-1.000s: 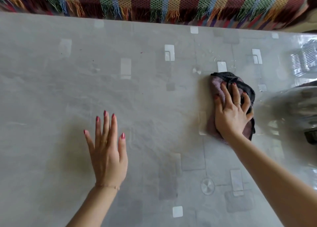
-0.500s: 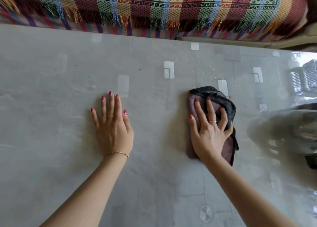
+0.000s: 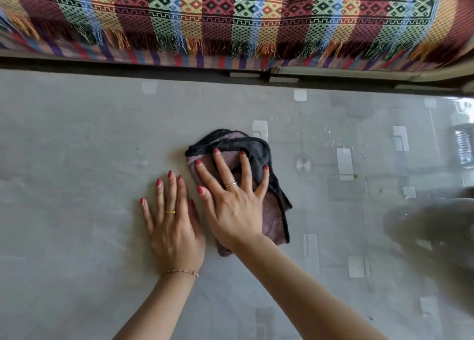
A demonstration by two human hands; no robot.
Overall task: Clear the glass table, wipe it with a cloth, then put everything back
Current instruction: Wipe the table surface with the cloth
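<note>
Glass table (image 3: pixel 77 237): right hand (image 3: pixel 230 209) flat on cloth (image 3: pixel 274 211), left hand (image 3: pixel 174 234) beside.

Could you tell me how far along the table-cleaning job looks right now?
Clearing looks done: nothing stands on the visible glass table. Wiping is in hand: the right hand presses the cloth flat, the left hand braced beside it. Droplets remain to the right. Putting everything back is left.

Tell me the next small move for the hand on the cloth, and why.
Probably lift the left hand aside first: the right hand presses the cloth flat on the glass table, right beside the left hand, which blocks the unwiped stretch to its left.
</note>
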